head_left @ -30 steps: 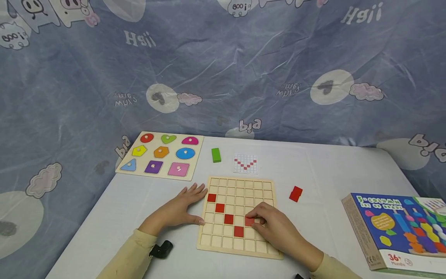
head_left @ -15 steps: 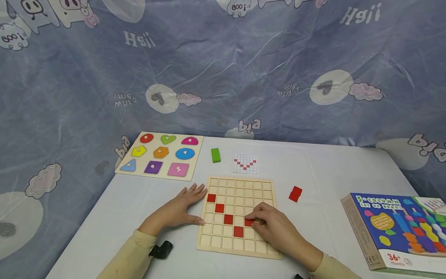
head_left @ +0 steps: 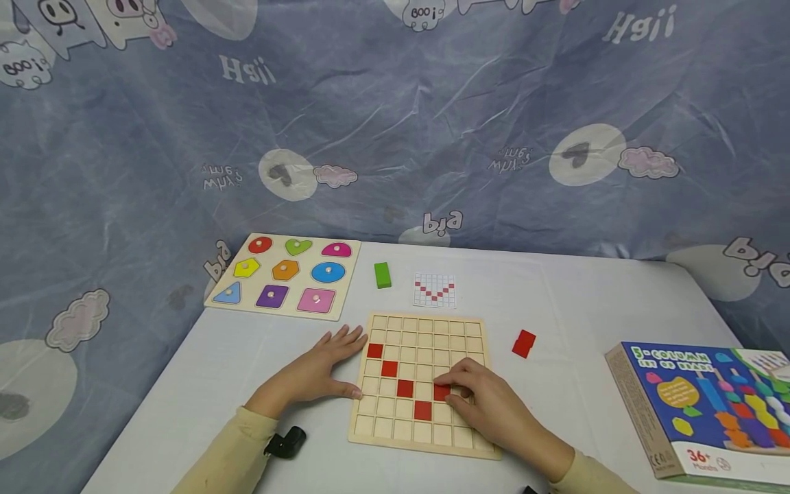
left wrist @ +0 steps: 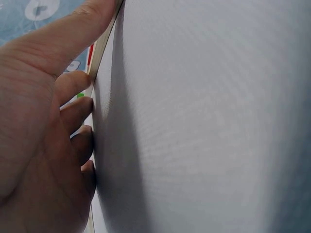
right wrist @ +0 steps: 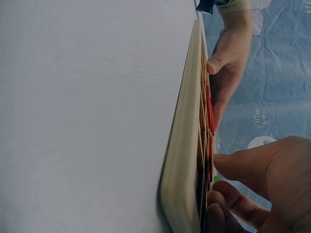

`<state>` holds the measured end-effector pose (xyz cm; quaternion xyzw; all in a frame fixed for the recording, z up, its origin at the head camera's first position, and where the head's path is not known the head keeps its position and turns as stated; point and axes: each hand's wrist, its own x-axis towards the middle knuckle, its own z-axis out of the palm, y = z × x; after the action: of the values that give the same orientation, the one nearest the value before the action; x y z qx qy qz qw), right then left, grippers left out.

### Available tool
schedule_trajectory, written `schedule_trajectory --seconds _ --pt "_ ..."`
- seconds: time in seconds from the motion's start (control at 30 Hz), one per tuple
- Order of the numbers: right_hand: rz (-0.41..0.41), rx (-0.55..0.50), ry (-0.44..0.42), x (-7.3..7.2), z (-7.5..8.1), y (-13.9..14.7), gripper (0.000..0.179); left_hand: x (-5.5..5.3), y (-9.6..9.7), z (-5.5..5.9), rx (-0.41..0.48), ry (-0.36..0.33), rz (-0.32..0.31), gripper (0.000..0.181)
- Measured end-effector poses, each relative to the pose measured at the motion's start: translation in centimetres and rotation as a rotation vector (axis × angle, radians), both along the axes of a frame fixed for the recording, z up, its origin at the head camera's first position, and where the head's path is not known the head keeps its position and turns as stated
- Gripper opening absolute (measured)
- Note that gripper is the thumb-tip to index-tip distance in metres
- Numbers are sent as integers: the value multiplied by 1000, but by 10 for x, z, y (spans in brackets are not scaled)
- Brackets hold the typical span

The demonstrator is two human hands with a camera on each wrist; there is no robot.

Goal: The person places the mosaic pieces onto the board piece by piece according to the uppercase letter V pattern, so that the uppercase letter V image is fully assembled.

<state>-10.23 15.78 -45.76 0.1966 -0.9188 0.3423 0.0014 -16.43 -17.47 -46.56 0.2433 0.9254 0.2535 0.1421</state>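
A wooden grid board [head_left: 426, 443] lies on the table, with several red square tiles set in its cells along a diagonal. My right hand [head_left: 487, 401] is over the board's lower right part. Its thumb and forefinger pinch a red square tile [head_left: 441, 393] at one cell, partly covered by the fingers. In the right wrist view the thumb tip touches the red edge near the board's surface. My left hand [head_left: 317, 370] rests beside the board's left edge, fingers spread, thumb and fingertips against the frame. The left wrist view shows that thumb [left wrist: 73, 34] along the board's side.
A pattern card [head_left: 435, 290] and a green block [head_left: 382, 275] lie behind the board. Spare red tiles [head_left: 524, 344] are on its right. A shape puzzle [head_left: 302, 259] stands back left, and a toy box [head_left: 710, 412] sits at the right edge.
The tile under my right fingers has turned from a lighter to a darker red and looks flatter in its cell. Both hands have stayed nearly in place.
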Motion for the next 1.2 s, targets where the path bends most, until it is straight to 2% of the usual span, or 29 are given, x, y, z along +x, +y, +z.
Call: schedule_trajectory --seconds 0.4,0.63,1.2 --pt "-24 -50 48 -1 3 9 30 0 0 1 5 5 -5 103" --pt "-69 -34 30 -6 6 22 30 0 -1 1 5 3 -9 103" --pt "-159 -3 120 -14 6 57 30 0 0 0 -3 7 5 102"
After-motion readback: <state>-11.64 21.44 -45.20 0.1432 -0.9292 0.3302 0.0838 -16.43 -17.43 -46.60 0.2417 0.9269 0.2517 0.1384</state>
